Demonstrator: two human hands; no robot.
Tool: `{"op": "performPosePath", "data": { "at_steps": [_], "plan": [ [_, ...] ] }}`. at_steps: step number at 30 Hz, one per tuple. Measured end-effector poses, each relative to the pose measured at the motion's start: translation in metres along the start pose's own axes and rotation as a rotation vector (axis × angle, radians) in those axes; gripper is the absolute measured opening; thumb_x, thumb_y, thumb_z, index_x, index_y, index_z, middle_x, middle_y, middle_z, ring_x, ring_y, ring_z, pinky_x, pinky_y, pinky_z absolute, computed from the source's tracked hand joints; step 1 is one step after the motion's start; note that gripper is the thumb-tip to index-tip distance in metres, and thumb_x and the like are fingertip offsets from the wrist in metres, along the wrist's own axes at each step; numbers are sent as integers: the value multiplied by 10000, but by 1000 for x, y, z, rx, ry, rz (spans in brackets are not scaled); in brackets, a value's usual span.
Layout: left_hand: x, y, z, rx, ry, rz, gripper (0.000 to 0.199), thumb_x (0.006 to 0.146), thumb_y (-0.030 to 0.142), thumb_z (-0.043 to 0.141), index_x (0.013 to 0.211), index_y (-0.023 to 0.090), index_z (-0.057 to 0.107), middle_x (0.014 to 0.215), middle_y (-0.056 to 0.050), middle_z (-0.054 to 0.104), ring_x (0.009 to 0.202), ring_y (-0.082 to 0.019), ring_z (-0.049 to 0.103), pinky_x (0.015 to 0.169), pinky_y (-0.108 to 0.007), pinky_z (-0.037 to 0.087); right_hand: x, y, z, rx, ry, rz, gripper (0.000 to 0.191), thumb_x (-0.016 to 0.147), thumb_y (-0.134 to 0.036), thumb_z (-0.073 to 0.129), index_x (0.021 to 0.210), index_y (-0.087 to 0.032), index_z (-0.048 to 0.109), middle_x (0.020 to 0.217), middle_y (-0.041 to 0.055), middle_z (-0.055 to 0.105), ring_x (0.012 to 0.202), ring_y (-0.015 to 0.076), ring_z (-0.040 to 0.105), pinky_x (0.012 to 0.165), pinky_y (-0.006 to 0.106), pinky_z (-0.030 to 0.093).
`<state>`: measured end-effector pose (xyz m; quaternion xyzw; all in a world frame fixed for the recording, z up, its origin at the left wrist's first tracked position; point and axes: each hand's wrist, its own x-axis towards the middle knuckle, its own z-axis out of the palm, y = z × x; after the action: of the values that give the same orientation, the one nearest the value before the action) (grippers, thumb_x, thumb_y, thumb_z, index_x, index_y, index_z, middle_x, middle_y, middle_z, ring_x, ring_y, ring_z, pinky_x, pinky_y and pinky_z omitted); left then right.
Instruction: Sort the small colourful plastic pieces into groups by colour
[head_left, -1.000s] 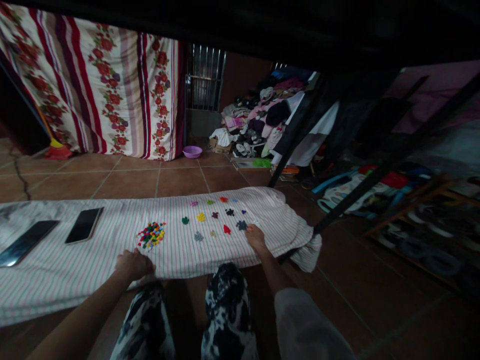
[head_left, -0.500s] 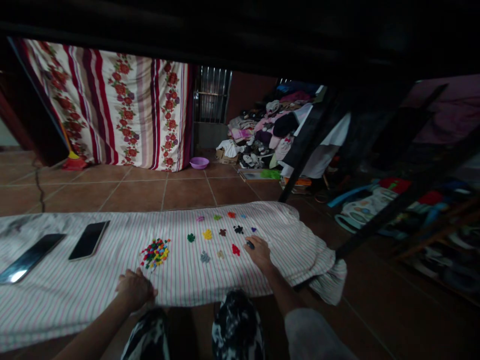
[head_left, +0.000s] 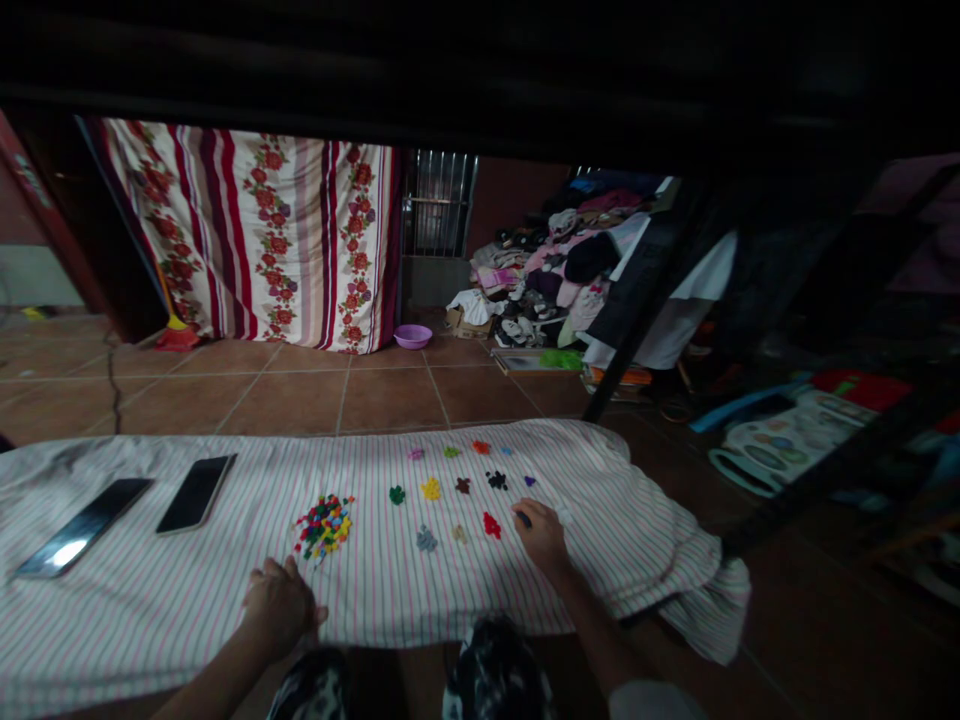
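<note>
My right hand (head_left: 541, 532) hovers low over the striped cloth (head_left: 360, 595), to the right of a small red pile (head_left: 491, 524). Its thumb and fingers are pinched round a small dark piece (head_left: 523, 519), whose kind I cannot make out. My left hand (head_left: 281, 602) rests near the cloth's front edge, loosely bent with the thumb apart, and holds nothing I can see. Just beyond it lies a mixed heap of small coloured pieces (head_left: 324, 525). Single-colour piles spread between the hands, among them yellow (head_left: 430, 488), dark green (head_left: 397, 495), grey (head_left: 426, 538) and black (head_left: 496, 480).
Two phones, one dark (head_left: 196, 494) and one reflecting light (head_left: 84, 528), lie at the cloth's left. My knees (head_left: 496, 670) are below its front edge. A dark slanted bar (head_left: 637, 315) stands behind at the right. A purple basin (head_left: 413, 337) sits on the tiled floor.
The view has swung slightly left and up, so the scene sits lower and further right. Both hands keep nearly the same places over the cloth; the dark piece stays in my right fingers.
</note>
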<state>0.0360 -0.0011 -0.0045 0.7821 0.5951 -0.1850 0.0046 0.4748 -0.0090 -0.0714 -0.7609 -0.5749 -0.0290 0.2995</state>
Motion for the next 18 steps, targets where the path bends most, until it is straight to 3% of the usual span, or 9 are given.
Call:
{"op": "performPosePath", "data": {
  "at_steps": [18],
  "plan": [
    [0,0,6,52,42,-22,833,816,608,400,1295,-64,512,1180,-395,560,1043,-464,550,749,-533,436,2,1,-8,67,59,-51,205,756,-284,534,766,-231,731,988,88,720,989,250,615,906,385,476]
  ]
}}
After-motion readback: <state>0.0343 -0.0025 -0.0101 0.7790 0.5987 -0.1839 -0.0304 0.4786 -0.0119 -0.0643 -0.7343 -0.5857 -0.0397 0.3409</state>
